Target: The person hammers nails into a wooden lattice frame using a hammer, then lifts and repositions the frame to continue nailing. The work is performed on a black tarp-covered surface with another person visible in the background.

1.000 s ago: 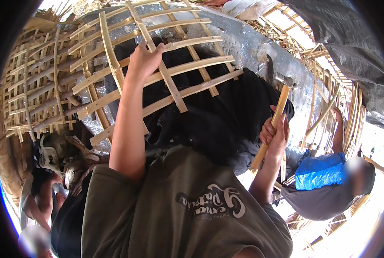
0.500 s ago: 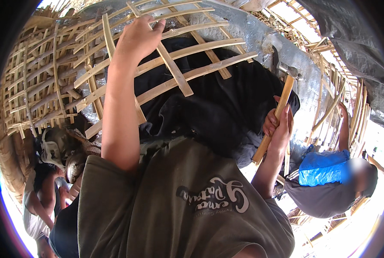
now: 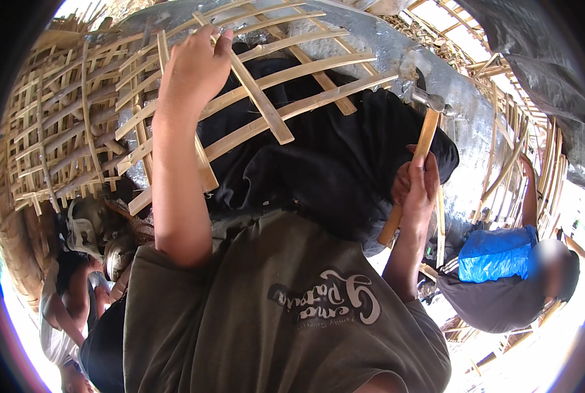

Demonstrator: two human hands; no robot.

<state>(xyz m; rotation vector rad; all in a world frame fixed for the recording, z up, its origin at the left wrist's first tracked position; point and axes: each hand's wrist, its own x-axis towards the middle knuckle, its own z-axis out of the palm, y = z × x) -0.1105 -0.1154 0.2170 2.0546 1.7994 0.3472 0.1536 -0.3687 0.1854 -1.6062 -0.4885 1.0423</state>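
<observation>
My left hand point(image 3: 194, 65) reaches up and grips a slat of a curved bamboo lattice frame point(image 3: 292, 108) made of crossed pale strips. My right hand point(image 3: 415, 187) is shut on the wooden handle of a hammer point(image 3: 429, 105), whose metal head points up near the lattice's right end. A black cloth point(image 3: 332, 164) hangs behind the slats, between my two arms. My olive shirt point(image 3: 273, 308) fills the lower middle of the view.
More woven bamboo frames point(image 3: 56, 137) stack at the left. A silver tarp point(image 3: 384, 46) lies behind the lattice. One person in a blue top point(image 3: 495, 255) bends at the right; another person point(image 3: 63, 308) is at the lower left. Bamboo poles point(image 3: 522, 124) stand right.
My left hand has shifted upward on the lattice and now grips a higher slat. The hammer in my right hand has stayed raised, moving slightly right.
</observation>
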